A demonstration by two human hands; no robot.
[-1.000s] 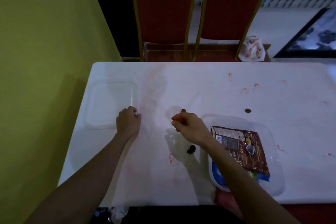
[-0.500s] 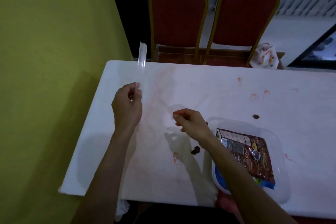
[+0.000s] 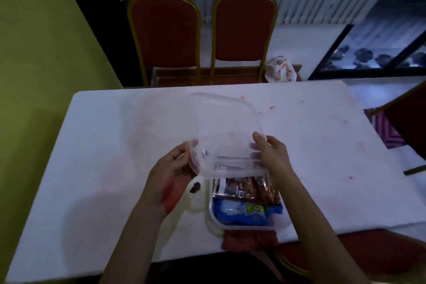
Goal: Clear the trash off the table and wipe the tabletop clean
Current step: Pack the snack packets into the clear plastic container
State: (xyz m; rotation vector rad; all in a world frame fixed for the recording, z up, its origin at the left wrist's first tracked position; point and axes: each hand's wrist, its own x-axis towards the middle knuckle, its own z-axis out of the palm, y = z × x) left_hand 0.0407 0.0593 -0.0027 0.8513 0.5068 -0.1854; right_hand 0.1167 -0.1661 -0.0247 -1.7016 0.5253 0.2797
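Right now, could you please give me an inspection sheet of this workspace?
Surface: white table, with red stains scattered mostly on its far right part.
Job's things: clear lid held above the clear container, which holds a brown wrapper and a blue wrapper; red cloth at the near edge by the container.
Clutter: dark crumbs left of the container.
Grippers: left hand grips the lid's left edge; right hand grips its right edge.
Cables: nothing seen.
Surroundings: two red chairs behind the table, crumpled white bag by the right chair's seat, yellow-green wall at left.
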